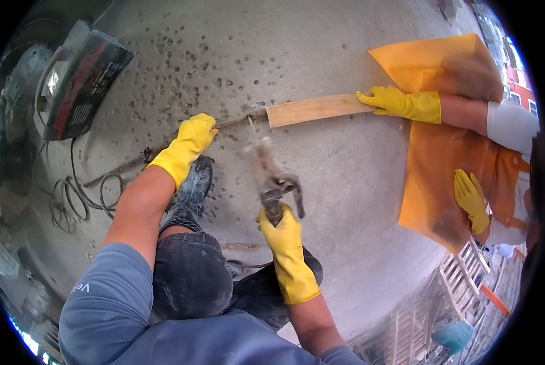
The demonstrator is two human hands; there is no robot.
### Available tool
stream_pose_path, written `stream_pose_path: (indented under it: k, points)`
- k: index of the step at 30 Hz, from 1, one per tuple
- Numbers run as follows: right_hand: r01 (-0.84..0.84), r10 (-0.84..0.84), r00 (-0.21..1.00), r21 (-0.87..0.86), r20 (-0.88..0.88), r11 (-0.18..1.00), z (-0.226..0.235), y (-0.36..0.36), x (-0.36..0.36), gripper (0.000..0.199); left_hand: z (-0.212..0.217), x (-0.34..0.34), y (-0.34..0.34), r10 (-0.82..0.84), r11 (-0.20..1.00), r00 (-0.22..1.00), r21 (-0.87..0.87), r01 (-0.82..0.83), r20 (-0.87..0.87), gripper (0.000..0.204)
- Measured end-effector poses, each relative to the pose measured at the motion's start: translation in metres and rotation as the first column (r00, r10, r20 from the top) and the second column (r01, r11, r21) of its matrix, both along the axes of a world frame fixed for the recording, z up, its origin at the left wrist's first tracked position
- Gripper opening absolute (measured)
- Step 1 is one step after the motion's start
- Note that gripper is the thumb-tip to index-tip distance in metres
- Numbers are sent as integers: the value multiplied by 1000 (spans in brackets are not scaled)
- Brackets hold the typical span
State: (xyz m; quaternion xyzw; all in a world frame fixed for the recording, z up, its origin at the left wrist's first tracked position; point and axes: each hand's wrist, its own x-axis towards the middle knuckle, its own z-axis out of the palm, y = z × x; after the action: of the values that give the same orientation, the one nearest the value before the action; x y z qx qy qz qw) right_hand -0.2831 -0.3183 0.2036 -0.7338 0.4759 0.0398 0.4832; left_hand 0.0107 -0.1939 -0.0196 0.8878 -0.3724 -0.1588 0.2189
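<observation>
My left hand, in a yellow rubber glove, is closed on a ribbed steel bar lying low over the concrete floor. My gloved right hand grips the handle of what looks like a welding electrode holder; its front is motion-blurred and a lever sticks out on the right. A thin rod at its front points at the bar near the end of a wooden board. A co-worker's yellow-gloved hand holds that board's other end. The co-worker's other gloved hand rests on an orange apron.
A black and red welding machine stands at the upper left, with loops of dark cable beside it. Small pits mark the concrete floor. Wooden slatted frames and a teal container lie at the lower right.
</observation>
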Motion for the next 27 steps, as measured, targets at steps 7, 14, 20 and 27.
stream_pose_path:
  k: [7, 14, 20, 27]
  points:
    - [37, -37, 998, 0, -46, 999, 14, -31, 9, 33, 1, 2, 0, -7, 1000, 1000, -2, 7, -13, 21]
    - [-19, 29, 996, 109, -89, 994, 18, -7, 13, 36, 8, 6, 0, 58, 998, 996, 24, -57, -66, 26]
    - [285, -314, 946, 257, 81, 923, 40, -16, 23, 28, 4, 4, 2, -3, 999, 1000, -42, 1, -29, 25]
    - [103, -105, 994, 76, 26, 992, 25, -5, 8, 31, 5, 3, -2, 12, 999, 999, 33, -11, -43, 23]
